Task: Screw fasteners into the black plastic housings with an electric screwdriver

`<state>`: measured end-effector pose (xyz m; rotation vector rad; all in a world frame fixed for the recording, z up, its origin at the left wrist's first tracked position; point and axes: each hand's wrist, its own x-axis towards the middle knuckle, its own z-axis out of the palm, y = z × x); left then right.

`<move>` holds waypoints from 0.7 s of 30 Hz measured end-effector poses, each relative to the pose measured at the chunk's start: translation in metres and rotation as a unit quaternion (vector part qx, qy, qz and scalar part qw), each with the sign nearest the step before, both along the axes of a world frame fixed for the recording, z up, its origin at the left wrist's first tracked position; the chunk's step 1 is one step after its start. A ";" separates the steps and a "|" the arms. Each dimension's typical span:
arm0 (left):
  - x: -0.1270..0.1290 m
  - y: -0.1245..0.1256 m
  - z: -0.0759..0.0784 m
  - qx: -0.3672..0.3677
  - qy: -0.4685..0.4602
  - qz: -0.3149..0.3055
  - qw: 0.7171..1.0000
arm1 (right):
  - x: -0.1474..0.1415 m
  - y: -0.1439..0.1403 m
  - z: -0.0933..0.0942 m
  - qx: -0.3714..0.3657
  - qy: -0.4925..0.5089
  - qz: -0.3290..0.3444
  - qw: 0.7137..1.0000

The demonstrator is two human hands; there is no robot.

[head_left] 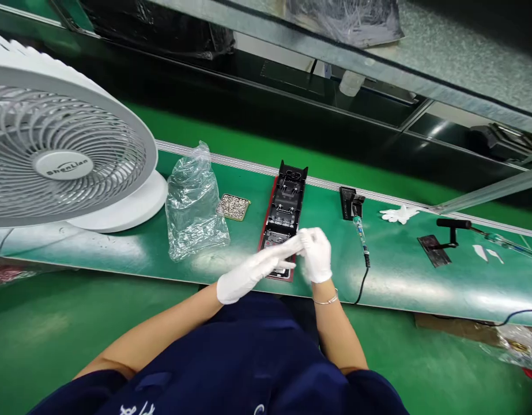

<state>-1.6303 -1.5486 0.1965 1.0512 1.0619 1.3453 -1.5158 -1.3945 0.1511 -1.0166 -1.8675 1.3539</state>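
Note:
Both hands wear white gloves. My left hand is stretched out flat above the lower end of a long black plastic housing, its fingers pointing to the right. My right hand is closed at the fingertips of the left glove and appears to pinch them. The housing lies open side up on a red-edged base, and my hands hide part of it. To its left sits a small square tray of screws, beside a clear plastic bag.
A big white fan stands at the left. On the right are an electric screwdriver in a black stand, a spare white glove, and a second tool holder. A metal shelf overhangs the back.

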 end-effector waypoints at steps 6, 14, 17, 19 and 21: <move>-0.033 -0.021 -0.018 -0.131 0.110 0.080 0.982 | 0.035 0.055 -0.015 0.040 -0.002 -0.175 0.984; -0.065 -0.022 -0.033 -0.160 0.193 0.153 0.956 | 0.047 0.051 -0.036 0.019 -0.120 -0.149 0.981; -0.073 -0.027 -0.035 -0.176 0.249 0.161 0.939 | 0.064 0.038 -0.043 -0.035 -0.093 -0.158 0.982; -0.078 -0.029 -0.036 -0.182 0.265 0.183 0.929 | 0.075 0.031 -0.049 -0.089 -0.043 -0.187 0.977; -0.084 -0.031 -0.038 -0.197 0.265 0.204 0.922 | 0.081 0.030 -0.053 -0.135 0.024 -0.224 0.965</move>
